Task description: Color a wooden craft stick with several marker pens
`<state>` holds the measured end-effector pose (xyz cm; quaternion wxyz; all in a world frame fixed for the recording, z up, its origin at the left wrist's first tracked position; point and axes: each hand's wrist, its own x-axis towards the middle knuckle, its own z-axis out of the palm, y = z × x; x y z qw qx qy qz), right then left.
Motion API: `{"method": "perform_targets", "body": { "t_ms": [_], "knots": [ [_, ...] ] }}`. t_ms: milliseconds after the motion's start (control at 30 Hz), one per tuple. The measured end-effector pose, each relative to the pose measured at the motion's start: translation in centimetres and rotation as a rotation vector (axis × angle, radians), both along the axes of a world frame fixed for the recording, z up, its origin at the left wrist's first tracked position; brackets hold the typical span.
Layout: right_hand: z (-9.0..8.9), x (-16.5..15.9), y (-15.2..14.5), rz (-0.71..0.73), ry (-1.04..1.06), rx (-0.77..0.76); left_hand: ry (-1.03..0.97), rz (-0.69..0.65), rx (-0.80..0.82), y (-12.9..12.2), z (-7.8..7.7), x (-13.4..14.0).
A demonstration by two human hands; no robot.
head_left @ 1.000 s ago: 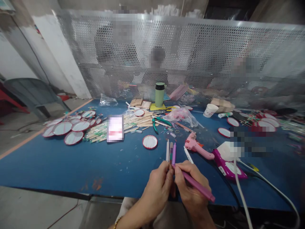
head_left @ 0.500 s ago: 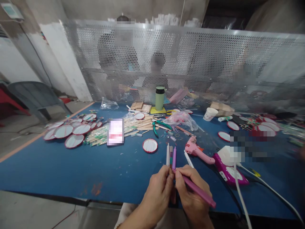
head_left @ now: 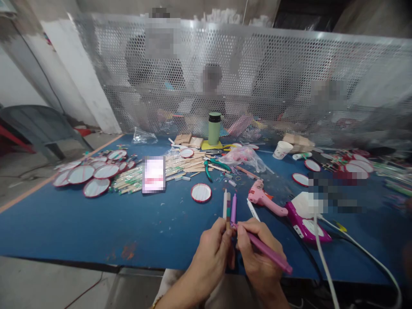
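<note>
My left hand (head_left: 210, 244) is closed round a flat wooden stick (head_left: 228, 210) with teal and dark purplish bands on its upper part. In my right hand (head_left: 262, 262) is a mauve-pink marker (head_left: 272, 253), gripped like a pen. Its tip points at the stick beside my left fingertips; whether it touches, I cannot tell. Just beyond the hands are a pale marker (head_left: 225, 202) and a purple marker (head_left: 234, 206), one on each side of the stick. A white pen (head_left: 252, 209) lies right of them. A small red-rimmed white disc (head_left: 201, 193) is further forward.
A pink glue gun (head_left: 267, 201) and a magenta device with a white cable (head_left: 309, 227) lie to the right. Red-rimmed discs (head_left: 80, 174), a phone (head_left: 153, 175), wooden sticks (head_left: 193, 163), green-handled pliers (head_left: 208, 171), a green bottle (head_left: 214, 130) and a paper cup (head_left: 282, 149) stand or lie further back.
The view has shifted slightly, so things on the table appear a little higher and further left. Both hands keep their holds, with the marker tip still by the stick.
</note>
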<state>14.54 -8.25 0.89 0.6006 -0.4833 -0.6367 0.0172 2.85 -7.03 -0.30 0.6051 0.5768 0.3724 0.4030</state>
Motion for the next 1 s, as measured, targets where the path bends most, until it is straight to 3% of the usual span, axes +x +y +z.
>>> {"method": "perform_targets", "body": {
  "t_ms": [1000],
  "knots": [
    [0.14, -0.15, 0.11, 0.040, -0.033, 0.033, -0.001, -0.005, 0.018, 0.05, 0.11, 0.00]
  ]
}}
